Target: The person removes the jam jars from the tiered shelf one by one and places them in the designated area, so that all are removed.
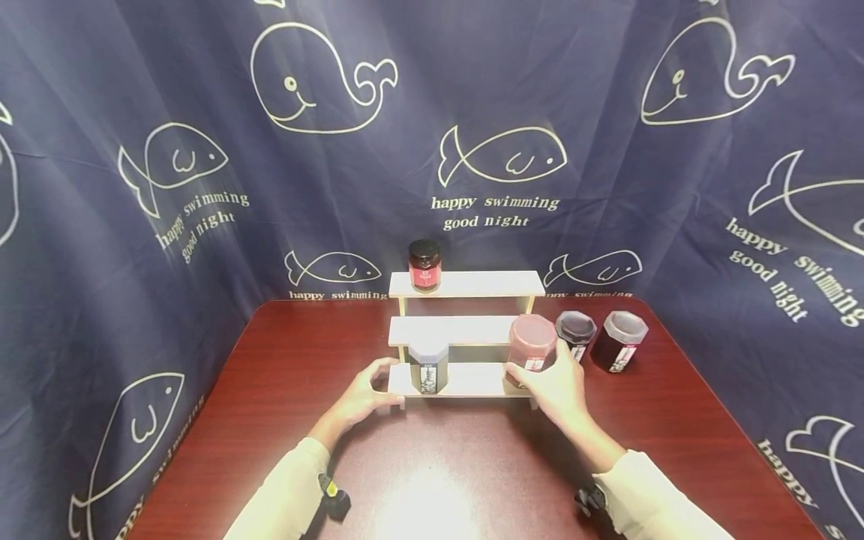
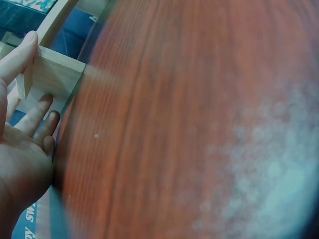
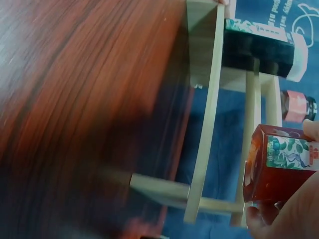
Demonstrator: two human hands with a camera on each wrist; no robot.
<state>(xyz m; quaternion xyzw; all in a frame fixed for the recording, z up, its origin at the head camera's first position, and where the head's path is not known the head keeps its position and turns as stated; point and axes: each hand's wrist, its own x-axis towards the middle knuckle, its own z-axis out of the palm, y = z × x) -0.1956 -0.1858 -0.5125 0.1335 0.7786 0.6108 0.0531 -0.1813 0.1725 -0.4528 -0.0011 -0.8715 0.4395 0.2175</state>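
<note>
1. Curling right hand [image 1: 559, 384] round red jar [image 1: 532, 339] at lower right end of shelf [image 1: 479, 379]; cannot tell whether resting there.
2. Spanning shelf's left end with left hand [image 1: 364, 390], thumb in front, probably for steadiness.
3. Placed left on shelf: white-lidded jar [image 1: 429, 369], small jar [image 1: 424, 271] above. Right of shelf: dark jars [image 1: 618, 346].

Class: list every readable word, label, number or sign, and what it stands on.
"happy swimming": blue curtain, repeatedly.
"good night": same curtain, repeatedly.
Too small or blurred to read: labels on the jar in the right hand, top-shelf jar, bottom-shelf jar and both table jars.
</note>
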